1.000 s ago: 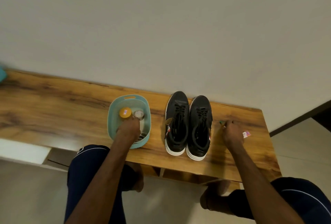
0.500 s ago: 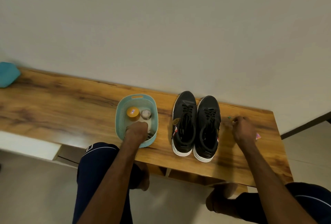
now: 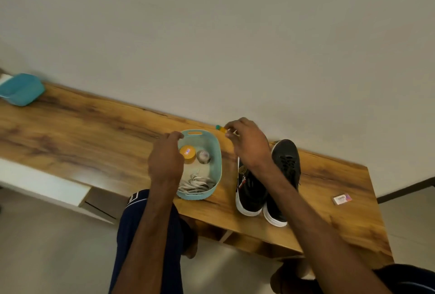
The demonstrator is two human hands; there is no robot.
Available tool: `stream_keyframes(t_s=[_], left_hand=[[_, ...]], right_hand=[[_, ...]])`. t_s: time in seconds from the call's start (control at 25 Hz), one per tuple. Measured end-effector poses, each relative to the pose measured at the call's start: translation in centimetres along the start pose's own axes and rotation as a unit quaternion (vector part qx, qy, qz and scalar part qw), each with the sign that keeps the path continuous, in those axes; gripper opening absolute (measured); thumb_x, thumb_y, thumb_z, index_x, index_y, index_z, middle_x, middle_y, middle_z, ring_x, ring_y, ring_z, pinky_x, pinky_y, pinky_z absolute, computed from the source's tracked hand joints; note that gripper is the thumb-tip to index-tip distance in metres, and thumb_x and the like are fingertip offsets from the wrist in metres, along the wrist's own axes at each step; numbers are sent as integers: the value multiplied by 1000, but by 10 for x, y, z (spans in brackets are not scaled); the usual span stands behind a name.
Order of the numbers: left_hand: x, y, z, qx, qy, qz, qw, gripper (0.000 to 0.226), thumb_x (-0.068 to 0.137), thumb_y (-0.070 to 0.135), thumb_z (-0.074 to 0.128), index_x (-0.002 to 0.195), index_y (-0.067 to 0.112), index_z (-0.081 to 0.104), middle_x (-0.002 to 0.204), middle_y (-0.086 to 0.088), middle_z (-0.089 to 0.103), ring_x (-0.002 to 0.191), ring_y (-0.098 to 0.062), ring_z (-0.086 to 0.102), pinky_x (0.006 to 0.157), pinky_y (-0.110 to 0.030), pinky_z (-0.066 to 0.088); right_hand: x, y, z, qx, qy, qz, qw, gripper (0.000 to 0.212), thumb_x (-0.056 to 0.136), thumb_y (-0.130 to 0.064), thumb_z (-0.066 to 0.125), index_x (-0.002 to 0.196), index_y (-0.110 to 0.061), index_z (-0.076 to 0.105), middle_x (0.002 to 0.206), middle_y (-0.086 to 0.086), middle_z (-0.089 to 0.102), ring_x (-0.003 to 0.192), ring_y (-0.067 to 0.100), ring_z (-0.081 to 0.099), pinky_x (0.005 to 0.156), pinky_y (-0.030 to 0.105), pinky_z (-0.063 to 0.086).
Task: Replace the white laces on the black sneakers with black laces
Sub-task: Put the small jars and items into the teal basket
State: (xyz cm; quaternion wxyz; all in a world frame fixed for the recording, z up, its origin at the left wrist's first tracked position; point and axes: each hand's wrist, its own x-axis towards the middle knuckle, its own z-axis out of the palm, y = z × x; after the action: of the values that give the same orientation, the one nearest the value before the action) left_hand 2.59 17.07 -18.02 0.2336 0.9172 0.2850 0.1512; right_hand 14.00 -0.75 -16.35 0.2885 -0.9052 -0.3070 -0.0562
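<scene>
The right hand (image 3: pixel 249 145) was raised above the wooden table (image 3: pixel 94 129), and its fingertips pinched a small yellow object with a teal tip (image 3: pixel 220 128). What this object was could not be told; it was too small and blurred. The left hand (image 3: pixel 166 159) was also raised, over the left rim of the teal basket (image 3: pixel 218 152). Its fingers were loosely bent and no thing was seen in them; the palm was turned away from the camera.

In the near part of the basket lay a heap of white laces (image 3: pixel 197 182). In the far part stood a jar with a yellow lid (image 3: pixel 187 152), and just beside it a small round whitish thing (image 3: pixel 203 156).

The black sneakers (image 3: pixel 286 164) stood just beside the basket, on its right, side by side and touching, with the toes toward the wall (image 3: pixel 211 35) and the white-soled heels close to the front edge of the table. The right forearm crossed over the left sneaker and hid much of it. On the right sneaker black laces (image 3: pixel 288 160) were threaded through the eyelets.

Near the right edge of the table, well apart from the sneakers, lay a small flat box with a pink label (image 3: pixel 340 199). At the far left end of the table sat a teal container (image 3: pixel 21 89), close to the wall.
</scene>
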Motion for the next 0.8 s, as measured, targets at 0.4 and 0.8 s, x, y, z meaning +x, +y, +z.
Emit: stream_keyframes(t_s=[0.4, 0.8], left_hand=[[22, -23, -14, -68, 11, -111, 991, 31, 92, 7, 57, 120, 19, 62, 120, -1, 62, 110, -23, 58, 74, -33, 41], [24, -27, -17, -72, 10, -129, 989, 30, 94, 17, 61, 124, 19, 57, 123, -1, 60, 113, -21, 56, 81, -38, 47]], right_hand=[[9, -44, 123, -142, -212, -81, 964, 25, 90, -4, 62, 115, -9, 65, 109, 11, 61, 102, 31, 58, 78, 41, 50], [6, -46, 160, -213, -314, -109, 919, 22, 96, -8, 50, 113, 0, 63, 112, 18, 65, 102, 34, 63, 82, 46, 53]])
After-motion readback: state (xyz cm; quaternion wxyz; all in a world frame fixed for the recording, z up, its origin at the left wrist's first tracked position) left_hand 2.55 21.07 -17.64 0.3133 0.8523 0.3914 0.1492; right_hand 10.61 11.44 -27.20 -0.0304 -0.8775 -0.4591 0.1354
